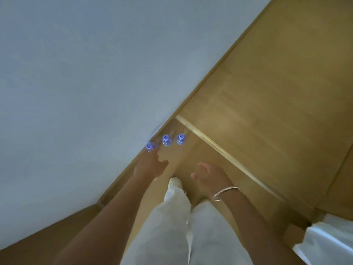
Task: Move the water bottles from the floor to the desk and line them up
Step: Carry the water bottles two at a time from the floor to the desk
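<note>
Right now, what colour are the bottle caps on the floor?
Blue-violet, each with a pale mark on top; the caps show in the head view.

Three bottles stand on the floor (248, 92) along the wall (76, 73): left bottle (149, 146) against the wall, middle bottle (166, 139) and right bottle (180, 138) beside it. Left hand (150, 166) just below left bottle, right hand (208, 175) further right, shoe (174, 182) between the hands.

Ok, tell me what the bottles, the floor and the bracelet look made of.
Bottles: likely clear plastic, since the floor shows through them; caps blue.
Floor: looks like wood or laminate, tan with faint grain, satin sheen.
Bracelet: seemingly silvery metal, thin with bright highlights.
</note>
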